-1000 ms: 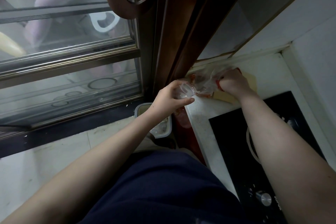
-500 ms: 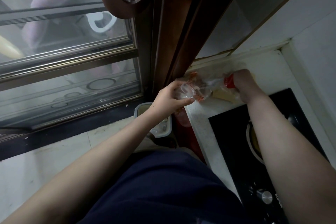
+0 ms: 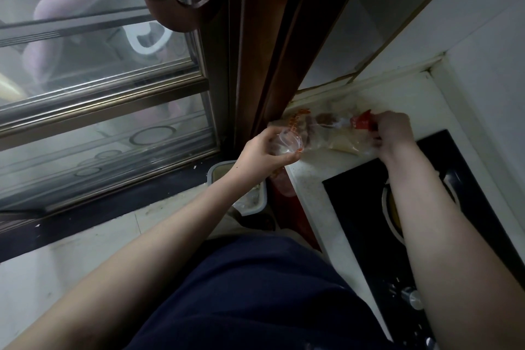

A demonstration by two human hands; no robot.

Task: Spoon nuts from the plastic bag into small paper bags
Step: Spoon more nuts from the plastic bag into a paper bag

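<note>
A clear plastic bag (image 3: 324,129) with brown nuts inside lies on the white counter (image 3: 318,179) by the door frame. My left hand (image 3: 262,152) grips the bag's open mouth at its left end, over the counter's edge. My right hand (image 3: 393,133) is closed on the bag's right end, where a red strip (image 3: 363,123) shows. A tan paper bag (image 3: 345,145) lies flat under the plastic bag. No spoon can be made out.
A black cooktop (image 3: 426,221) with a knob (image 3: 413,297) fills the counter to the right. A grey-rimmed bin (image 3: 227,176) stands on the floor below my left hand. A brown sliding door frame (image 3: 264,37) and glass panels rise at the left. White wall closes the right side.
My right hand has slid rightward along the counter, stretching the plastic bag out lengthwise and uncovering the red strip. My left hand has stayed in place on the bag's mouth.
</note>
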